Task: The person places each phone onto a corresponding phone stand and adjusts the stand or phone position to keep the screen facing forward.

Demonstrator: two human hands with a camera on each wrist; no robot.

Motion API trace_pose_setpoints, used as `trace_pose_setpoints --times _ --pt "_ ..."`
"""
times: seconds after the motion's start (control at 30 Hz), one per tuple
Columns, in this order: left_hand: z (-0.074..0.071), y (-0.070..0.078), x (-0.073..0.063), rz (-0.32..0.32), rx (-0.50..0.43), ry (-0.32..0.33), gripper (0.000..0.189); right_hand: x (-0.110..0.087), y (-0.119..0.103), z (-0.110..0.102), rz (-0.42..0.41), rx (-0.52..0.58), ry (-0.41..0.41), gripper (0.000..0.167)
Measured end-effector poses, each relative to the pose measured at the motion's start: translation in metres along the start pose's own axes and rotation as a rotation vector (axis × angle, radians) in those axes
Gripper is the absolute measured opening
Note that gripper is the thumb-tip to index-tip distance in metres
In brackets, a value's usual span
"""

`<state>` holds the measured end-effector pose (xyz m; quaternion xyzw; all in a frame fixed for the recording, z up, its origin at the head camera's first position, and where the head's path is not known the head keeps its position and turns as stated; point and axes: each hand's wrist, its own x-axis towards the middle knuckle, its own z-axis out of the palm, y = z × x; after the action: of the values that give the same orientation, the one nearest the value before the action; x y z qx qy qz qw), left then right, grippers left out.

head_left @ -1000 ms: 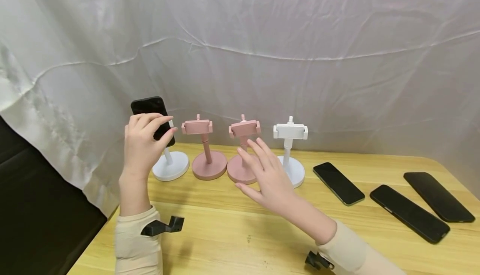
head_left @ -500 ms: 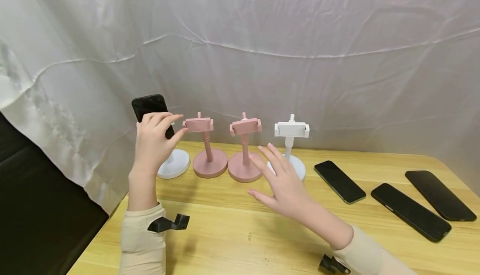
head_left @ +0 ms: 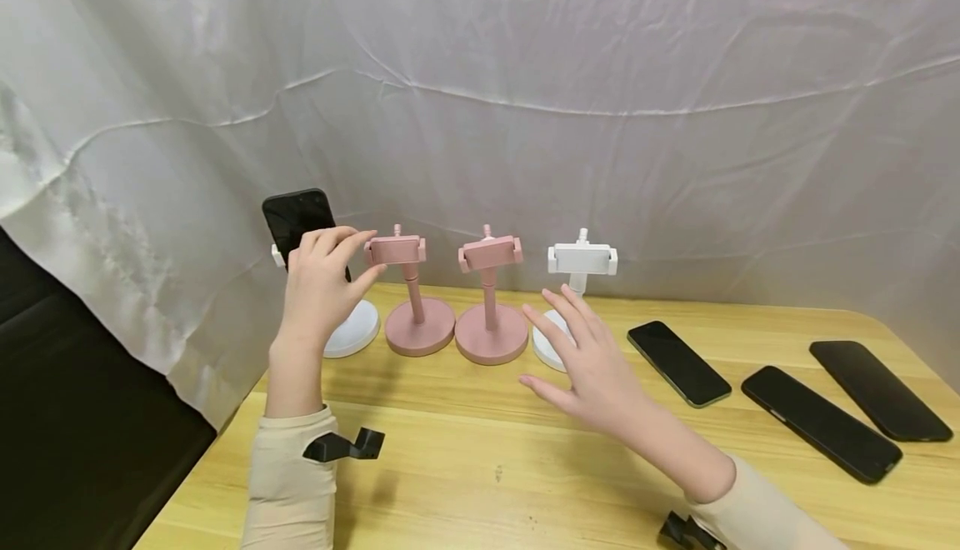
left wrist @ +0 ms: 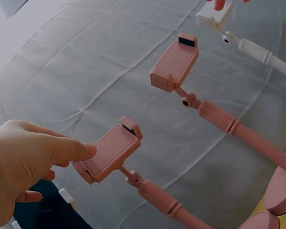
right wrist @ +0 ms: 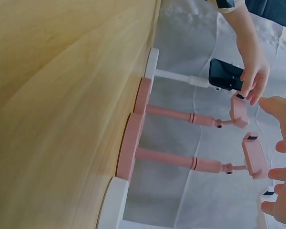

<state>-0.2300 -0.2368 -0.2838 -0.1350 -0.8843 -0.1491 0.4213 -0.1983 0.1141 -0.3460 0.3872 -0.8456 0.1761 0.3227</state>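
Note:
In the head view a black phone [head_left: 298,210] stands in the clamp of the leftmost white phone stand [head_left: 352,329]. My left hand [head_left: 318,287] is in front of it and hides much of the phone. Its thumb and forefinger, spread apart, reach the left end of the neighbouring pink phone stand's clamp [head_left: 395,250]; whether they touch it I cannot tell. My right hand [head_left: 592,367] hovers with fingers spread, holding nothing, in front of the right white phone stand [head_left: 582,260] and partly covers its base and pole. Between them is another pink phone stand [head_left: 491,283].
Several objects lie right of the stands: a phone [head_left: 678,364] with a light edge, a black phone [head_left: 821,423] and another black phone [head_left: 879,392]. All are on the wooden table [head_left: 450,467]. A grey cloth [head_left: 480,158] hangs behind; black fabric [head_left: 90,417] is at left.
My left hand has moved right, away from the phone in the white stand to the pink stand's clamp. My right hand has drawn right, from the second pink stand to the right white one.

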Motion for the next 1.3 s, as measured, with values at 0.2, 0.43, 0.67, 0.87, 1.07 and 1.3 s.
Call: trace_pose_setpoints --times 0.2,0.43,0.67,0.87,1.07,1.3 --pt "0.005 -0.002 0.000 -0.027 0.011 -0.034 0.045 -0.004 0.005 -0.002 0.015 -0.004 -0.002 0.072" --pt "0.007 -0.003 0.000 -0.042 0.012 -0.042 0.046 -0.010 0.012 -0.004 0.037 -0.027 -0.006 0.072" --pt "0.013 -0.003 0.000 -0.052 0.013 -0.072 0.047 -0.019 0.022 -0.010 0.047 -0.064 0.042 0.073" --pt "0.016 -0.003 0.001 -0.049 0.020 -0.064 0.047 -0.028 0.032 -0.012 0.096 -0.082 0.016 0.072" --pt "0.019 -0.002 0.002 -0.053 0.016 -0.050 0.045 -0.031 0.049 -0.019 0.153 -0.104 -0.029 0.073" --pt "0.019 -0.003 0.003 -0.067 0.032 -0.040 0.045 -0.032 0.068 -0.024 0.177 -0.142 -0.032 0.077"
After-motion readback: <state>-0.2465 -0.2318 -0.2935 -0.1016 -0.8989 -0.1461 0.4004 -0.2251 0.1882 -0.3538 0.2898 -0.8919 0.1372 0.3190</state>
